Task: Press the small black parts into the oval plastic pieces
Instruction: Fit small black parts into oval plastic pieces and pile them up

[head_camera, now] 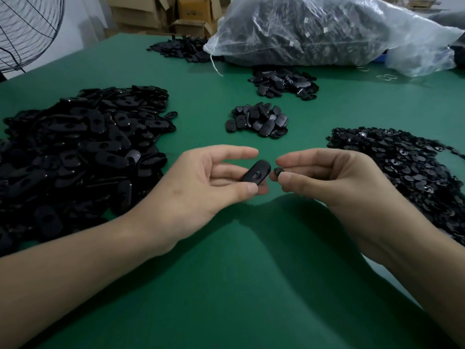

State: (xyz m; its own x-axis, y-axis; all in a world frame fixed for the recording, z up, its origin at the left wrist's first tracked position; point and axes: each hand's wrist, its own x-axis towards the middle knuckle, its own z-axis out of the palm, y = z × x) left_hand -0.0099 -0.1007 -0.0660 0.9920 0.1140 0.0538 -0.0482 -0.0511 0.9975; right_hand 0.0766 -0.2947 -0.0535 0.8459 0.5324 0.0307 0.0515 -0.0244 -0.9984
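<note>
Two hands: both are held over the middle of the green tabletop (239, 273), fingertips facing each other, close but not touching.
Left hand (201, 182): palm turned inward, thumb and curled fingers pinching one oval plastic piece (255, 173) at its near end; the index finger is stretched out above it.
Right hand (334, 182): thumb and fingertips closed in a pinch on a small black part (278, 171); the other fingers are loosely curled.
Oval plastic piece: tilted, its recessed face up, its far end pointing at the right hand.
Small black part: just beside the oval piece's end, with a narrow gap between them; it is mostly hidden by the fingertips.
Left edge: a large heap of oval pieces (80, 152) spreads along this side.
Right edge: a wide heap of small parts (407, 167), thin and glossy.
Centre, beyond the hands: a small pile (259, 120) of dark oval pieces, and a second pile (284, 84) farther back.
Far edge: another low pile (181, 49), and beside it a clear plastic bag (327, 31) stuffed with dark parts.
Beyond the far-left corner: a wire fan guard (27, 28) and cardboard boxes (176, 13).
</note>
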